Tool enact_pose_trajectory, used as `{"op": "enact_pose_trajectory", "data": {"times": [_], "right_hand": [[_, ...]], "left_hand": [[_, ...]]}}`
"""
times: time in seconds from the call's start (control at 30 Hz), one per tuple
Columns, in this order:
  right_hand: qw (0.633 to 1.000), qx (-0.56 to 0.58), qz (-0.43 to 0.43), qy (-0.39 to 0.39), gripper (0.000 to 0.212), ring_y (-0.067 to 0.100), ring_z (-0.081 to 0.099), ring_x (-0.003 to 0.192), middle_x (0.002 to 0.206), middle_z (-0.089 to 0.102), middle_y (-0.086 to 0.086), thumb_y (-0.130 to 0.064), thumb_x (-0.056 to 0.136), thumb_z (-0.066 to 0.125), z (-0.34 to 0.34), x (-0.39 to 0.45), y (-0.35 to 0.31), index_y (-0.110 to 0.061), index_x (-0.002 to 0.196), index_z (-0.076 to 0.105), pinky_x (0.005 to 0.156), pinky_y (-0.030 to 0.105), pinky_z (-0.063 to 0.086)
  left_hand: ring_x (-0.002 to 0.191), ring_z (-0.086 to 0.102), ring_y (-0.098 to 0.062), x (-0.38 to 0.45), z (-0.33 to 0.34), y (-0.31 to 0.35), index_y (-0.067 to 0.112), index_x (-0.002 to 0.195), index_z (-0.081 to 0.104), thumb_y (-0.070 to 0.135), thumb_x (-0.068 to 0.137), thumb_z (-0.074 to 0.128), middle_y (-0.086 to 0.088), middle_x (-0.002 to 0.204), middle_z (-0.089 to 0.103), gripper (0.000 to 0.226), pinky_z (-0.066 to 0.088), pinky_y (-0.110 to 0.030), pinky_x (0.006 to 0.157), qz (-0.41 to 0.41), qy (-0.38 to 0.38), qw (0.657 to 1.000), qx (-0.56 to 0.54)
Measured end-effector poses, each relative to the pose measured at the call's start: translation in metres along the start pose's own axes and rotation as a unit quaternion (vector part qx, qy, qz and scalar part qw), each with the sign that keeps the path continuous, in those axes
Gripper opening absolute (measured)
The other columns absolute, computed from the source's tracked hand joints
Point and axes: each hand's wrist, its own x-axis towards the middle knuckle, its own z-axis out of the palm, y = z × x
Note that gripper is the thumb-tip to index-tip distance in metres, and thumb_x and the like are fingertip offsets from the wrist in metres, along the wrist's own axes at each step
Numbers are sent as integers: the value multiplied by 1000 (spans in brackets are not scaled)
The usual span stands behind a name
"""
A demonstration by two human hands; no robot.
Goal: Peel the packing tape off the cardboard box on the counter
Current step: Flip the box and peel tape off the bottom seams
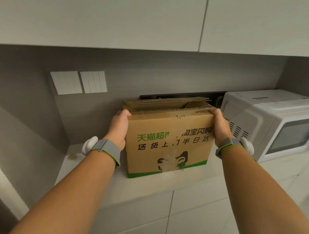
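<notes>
Cardboard box: upright on the counter, toward its back edge, against the wall; green and black print on the near face; top flaps partly open.
Packing tape: clear strip down the middle of the near face, torn and patchy over the print near the bottom.
Left hand: flat on the box's left side, thumb hooked over the top left corner; fingers hidden behind the box, spread or together cannot tell.
Right hand: gripping the top right corner, fingertips curled over the top edge, pressed together.
Wrists: grey bands with white pods on both.
Microwave: white, just right of the box, at the counter's right end.
Wall switches: two white plates, above left of the box.
</notes>
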Motion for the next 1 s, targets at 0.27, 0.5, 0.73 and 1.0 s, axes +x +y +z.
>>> {"op": "enact_pose_trajectory", "data": {"times": [0.27,0.5,0.73,1.0], "right_hand": [[998,32,-30,-40,51,24,73,83,81,77,1,-67,76,58,-9,-10,11,-28,109,60,96,50,56],[999,46,-14,-18,68,25,72,99,85,79,-4,-90,65,57,-10,-40,15,-35,106,61,98,48,53],[997,77,-7,-15,53,2,57,96,79,74,-27,-89,80,41,-14,-68,55,-46,86,72,103,45,35],[995,94,-30,-6,47,7,59,102,103,72,-13,-71,93,48,-15,-72,55,-31,97,73,104,41,40]], "left_hand": [[53,57,-17,4,-6,-8,23,78,57,46,77,55,2,61,57,24,41,-29,55,-17,-20,999,-46],[65,61,-18,-2,-18,-14,27,77,60,57,86,54,5,64,65,32,46,-33,65,-31,-63,997,-26],[96,70,-30,-19,-23,-23,34,93,73,88,70,48,-8,99,78,64,51,-49,92,-70,-102,992,9],[84,67,-25,-26,-34,-16,30,93,68,77,76,53,-2,81,75,52,53,-40,79,-52,-80,995,-12]]}}
